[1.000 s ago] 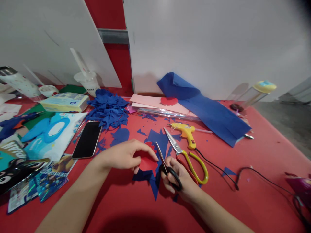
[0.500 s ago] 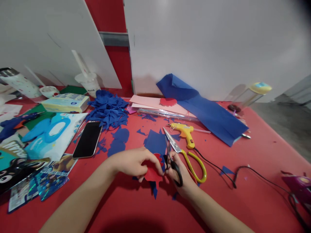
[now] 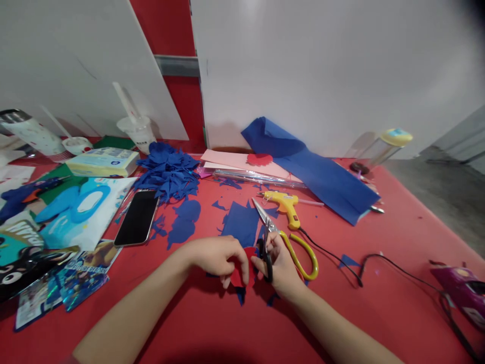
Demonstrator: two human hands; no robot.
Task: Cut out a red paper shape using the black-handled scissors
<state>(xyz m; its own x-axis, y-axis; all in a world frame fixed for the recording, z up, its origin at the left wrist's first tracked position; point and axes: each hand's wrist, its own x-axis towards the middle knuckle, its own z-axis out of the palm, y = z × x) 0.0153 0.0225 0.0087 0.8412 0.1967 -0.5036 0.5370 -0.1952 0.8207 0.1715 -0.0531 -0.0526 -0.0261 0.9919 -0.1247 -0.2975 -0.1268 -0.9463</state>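
My left hand (image 3: pixel 222 257) is closed on a small red paper piece (image 3: pixel 238 277), its fingers curled over the top. Black-handled scissors (image 3: pixel 269 263) are in my right hand (image 3: pixel 283 270), their blades pointing away from me. The right thumb lies against or very near the red paper's right edge; I cannot tell if it touches. A blue paper rectangle (image 3: pixel 240 222) lies just beyond both hands, with blue scraps under the red piece. Larger yellow-handled scissors (image 3: pixel 313 265) rest on the table right beside my right hand.
A yellow glue gun (image 3: pixel 286 203) trails a black cord rightward. Behind it are a long blue sheet (image 3: pixel 318 177) and a red scalloped piece (image 3: pixel 259 159). Leftward lie a phone (image 3: pixel 137 218), a heap of blue cut paper (image 3: pixel 170 169), a lidded cup (image 3: pixel 137 132) and packets (image 3: pixel 85 278).
The black-handled scissors have turned in my right hand and shifted slightly away from me. The red paper has rotated between my hands, and its lower pointed strip no longer shows.
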